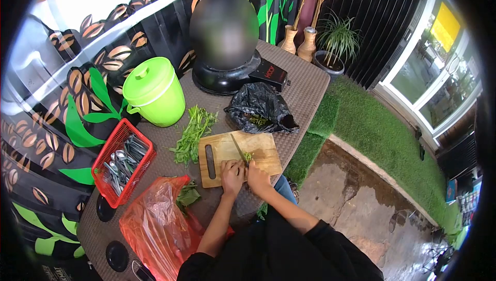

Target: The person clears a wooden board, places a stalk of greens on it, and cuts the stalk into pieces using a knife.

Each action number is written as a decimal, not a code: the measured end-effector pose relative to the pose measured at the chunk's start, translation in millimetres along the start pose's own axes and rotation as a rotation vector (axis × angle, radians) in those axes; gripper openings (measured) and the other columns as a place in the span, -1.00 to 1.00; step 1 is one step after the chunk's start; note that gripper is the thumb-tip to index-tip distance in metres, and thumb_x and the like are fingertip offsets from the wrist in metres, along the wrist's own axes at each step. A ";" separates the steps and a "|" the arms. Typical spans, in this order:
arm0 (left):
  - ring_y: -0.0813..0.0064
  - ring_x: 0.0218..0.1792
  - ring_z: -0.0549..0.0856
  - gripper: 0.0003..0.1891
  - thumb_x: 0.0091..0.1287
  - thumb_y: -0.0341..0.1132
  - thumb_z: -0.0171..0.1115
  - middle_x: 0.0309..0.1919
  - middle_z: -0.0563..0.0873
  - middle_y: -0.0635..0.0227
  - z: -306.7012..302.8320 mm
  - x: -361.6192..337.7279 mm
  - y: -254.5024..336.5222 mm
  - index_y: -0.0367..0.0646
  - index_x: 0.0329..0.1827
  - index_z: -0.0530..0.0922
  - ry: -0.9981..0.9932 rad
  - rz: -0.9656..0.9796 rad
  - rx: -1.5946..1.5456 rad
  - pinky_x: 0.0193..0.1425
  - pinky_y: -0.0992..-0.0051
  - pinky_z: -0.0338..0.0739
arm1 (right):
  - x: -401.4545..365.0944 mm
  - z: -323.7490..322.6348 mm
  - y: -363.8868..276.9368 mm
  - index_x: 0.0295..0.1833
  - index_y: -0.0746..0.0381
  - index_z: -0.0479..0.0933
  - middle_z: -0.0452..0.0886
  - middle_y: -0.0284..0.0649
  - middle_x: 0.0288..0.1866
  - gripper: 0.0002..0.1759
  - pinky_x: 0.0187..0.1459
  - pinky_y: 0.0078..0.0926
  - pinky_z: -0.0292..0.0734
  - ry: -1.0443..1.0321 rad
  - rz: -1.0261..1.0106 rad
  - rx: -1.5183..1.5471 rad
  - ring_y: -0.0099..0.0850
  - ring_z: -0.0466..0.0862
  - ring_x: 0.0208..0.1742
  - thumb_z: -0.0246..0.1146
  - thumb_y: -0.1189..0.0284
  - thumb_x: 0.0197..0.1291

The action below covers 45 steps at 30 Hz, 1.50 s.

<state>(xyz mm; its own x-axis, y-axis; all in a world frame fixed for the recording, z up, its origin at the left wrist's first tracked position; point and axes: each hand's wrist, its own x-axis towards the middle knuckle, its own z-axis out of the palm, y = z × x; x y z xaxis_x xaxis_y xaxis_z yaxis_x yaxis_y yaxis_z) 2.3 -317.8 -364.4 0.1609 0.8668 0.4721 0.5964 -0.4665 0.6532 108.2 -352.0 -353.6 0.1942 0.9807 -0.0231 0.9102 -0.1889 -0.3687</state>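
A wooden cutting board [217, 149] with a slot handle lies on the table in front of me. My right hand [258, 178] is closed around the handle end of a knife [238, 146], whose blade points away across the board. Close beside it, my left hand [232, 176] is curled with its fingertips down on the board, near the blade. Whatever is under those fingers is hidden. A small clump of chopped greens [248, 156] sits against the knife. Beyond the board, long-stemmed leafy greens [194, 133] lie in a loose pile, and a black plastic bag [258, 106] stands open with greens inside.
A lidded green bucket [155, 92] stands at the back left. Nearer is a red basket [124, 162] of spoons and forks. A red plastic bag [157, 219] with leaves lies left of my arms. A black stove-like appliance [227, 77] sits at the back.
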 end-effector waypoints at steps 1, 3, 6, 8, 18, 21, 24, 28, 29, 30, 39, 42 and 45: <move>0.26 -0.15 0.52 -0.77 0.08 -0.51 0.26 -0.27 0.62 0.25 0.5 -2.1 -1.0 -0.21 -0.18 0.71 -0.005 0.000 0.002 -0.05 0.34 0.48 | 1.1 -4.3 0.9 -0.09 0.29 0.29 0.63 0.02 -0.50 -0.66 -0.39 -0.07 0.60 -0.002 0.003 0.003 0.00 0.69 -0.41 0.03 0.20 0.33; 0.25 -0.16 0.52 -0.77 0.08 -0.51 0.26 -0.27 0.62 0.26 2.0 -2.3 -4.5 -0.20 -0.18 0.71 0.003 -0.009 -0.036 -0.05 0.34 0.48 | 4.3 -14.8 7.5 -0.05 0.31 0.29 0.62 0.04 -0.50 -0.64 -0.37 -0.04 0.58 -0.074 -0.014 0.035 0.03 0.67 -0.41 0.01 0.19 0.34; 0.27 -0.17 0.52 -0.80 0.07 -0.49 0.30 -0.28 0.63 0.29 2.1 0.9 -5.2 -0.18 -0.22 0.72 0.010 -0.005 -0.013 -0.06 0.34 0.48 | 2.6 -21.8 17.9 -0.05 0.34 0.29 0.61 0.09 -0.51 -0.61 -0.37 -0.04 0.57 -0.062 -0.031 0.109 0.06 0.66 -0.42 0.00 0.17 0.36; 0.27 -0.17 0.53 -0.82 0.06 -0.47 0.33 -0.31 0.64 0.29 0.2 4.6 4.6 -0.18 -0.25 0.72 0.017 -0.010 -0.014 -0.07 0.35 0.48 | -0.7 -24.3 25.0 -0.03 0.34 0.29 0.60 0.13 -0.49 -0.61 -0.37 -0.03 0.56 -0.032 -0.027 0.196 0.07 0.64 -0.43 -0.01 0.18 0.37; 0.42 -0.31 0.57 -0.81 0.06 -0.31 0.47 -0.35 0.67 0.31 0.6 21.4 22.4 -0.22 -0.38 0.65 0.074 -0.301 -0.186 -0.16 0.45 0.47 | -13.4 -54.3 37.2 -0.04 0.32 0.32 0.40 -0.25 -0.73 -0.67 -0.70 -0.52 0.37 -0.346 0.150 1.090 -0.47 0.46 -0.76 -0.08 0.24 0.44; 0.46 -0.28 0.61 -0.74 0.11 -0.25 0.44 -0.37 0.66 0.29 1.5 24.5 28.3 -0.27 -0.32 0.61 0.048 -0.355 -0.442 -0.13 0.45 0.49 | -18.6 -62.0 37.2 -0.05 0.28 0.32 0.35 -0.31 -0.74 -0.70 -0.72 -0.57 0.32 -0.446 0.221 1.330 -0.51 0.38 -0.79 -0.12 0.24 0.45; 0.61 -0.31 0.57 -0.71 0.13 -0.28 0.44 -0.41 0.66 0.41 12.0 24.1 19.6 -0.26 -0.21 0.60 0.053 -0.258 -0.471 -0.20 0.60 0.45 | -21.8 -66.5 38.9 -0.04 0.26 0.31 0.34 -0.34 -0.74 -0.70 -0.72 -0.60 0.31 -0.518 0.226 1.408 -0.54 0.33 -0.81 -0.15 0.23 0.46; 0.62 -0.35 0.59 -0.76 0.14 -0.31 0.43 -0.41 0.68 0.41 16.0 27.3 18.0 -0.26 -0.24 0.61 0.060 -0.415 -0.536 -0.22 0.59 0.47 | -27.2 -74.4 39.5 -0.07 0.24 0.30 0.34 -0.34 -0.74 -0.70 -0.73 -0.61 0.30 -0.559 0.137 1.442 -0.55 0.33 -0.80 -0.15 0.22 0.46; 0.61 -0.37 0.61 -0.77 0.16 -0.33 0.41 -0.40 0.69 0.35 15.2 28.7 16.6 -0.29 -0.23 0.61 0.085 -0.434 -0.494 -0.26 0.59 0.49 | -29.7 -77.6 38.8 -0.06 0.23 0.29 0.33 -0.35 -0.74 -0.71 -0.75 -0.64 0.26 -0.570 0.149 1.452 -0.57 0.31 -0.81 -0.16 0.22 0.47; 0.60 -0.39 0.63 -0.77 0.18 -0.34 0.39 -0.38 0.70 0.30 15.9 29.5 12.6 -0.32 -0.22 0.62 0.111 -0.452 -0.452 -0.30 0.58 0.50 | -31.5 -81.4 37.3 -0.06 0.21 0.28 0.31 -0.36 -0.74 -0.72 -0.76 -0.67 0.23 -0.581 0.161 1.462 -0.58 0.29 -0.81 -0.16 0.21 0.48; 0.56 -0.29 0.62 -0.64 0.12 -0.32 0.43 -0.26 0.69 0.29 13.7 27.0 16.4 -0.27 -0.04 0.60 0.042 -0.461 -0.674 -0.23 0.54 0.50 | -27.8 -80.9 45.0 -0.09 0.22 0.31 0.33 -0.33 -0.75 -0.71 -0.75 -0.62 0.29 -0.524 0.178 1.413 -0.54 0.33 -0.81 -0.15 0.22 0.46; 0.58 -0.20 0.57 -0.50 0.08 -0.29 0.48 -0.14 0.62 0.32 12.6 21.1 24.8 -0.21 0.09 0.53 -0.006 -0.168 -0.456 -0.12 0.54 0.48 | -27.9 -82.2 45.0 -0.11 0.22 0.31 0.32 -0.33 -0.75 -0.70 -0.74 -0.60 0.29 -0.526 0.184 1.403 -0.53 0.34 -0.80 -0.15 0.20 0.46; 0.58 -0.17 0.54 -0.40 0.04 -0.24 0.51 -0.07 0.57 0.32 15.4 16.4 25.6 -0.16 0.14 0.47 -0.052 -0.150 -0.411 -0.09 0.51 0.46 | -27.6 -78.6 46.5 -0.10 0.22 0.31 0.32 -0.33 -0.75 -0.67 -0.74 -0.59 0.29 -0.521 0.189 1.418 -0.52 0.35 -0.80 -0.15 0.16 0.46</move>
<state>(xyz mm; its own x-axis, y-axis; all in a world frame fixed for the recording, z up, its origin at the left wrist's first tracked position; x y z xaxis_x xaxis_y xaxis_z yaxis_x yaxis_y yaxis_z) 32.3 -312.8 -349.1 0.1421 0.9330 0.3307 0.2558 -0.3574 0.8982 173.9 -391.8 -297.0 -0.1591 0.9136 -0.3742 -0.2630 -0.4046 -0.8759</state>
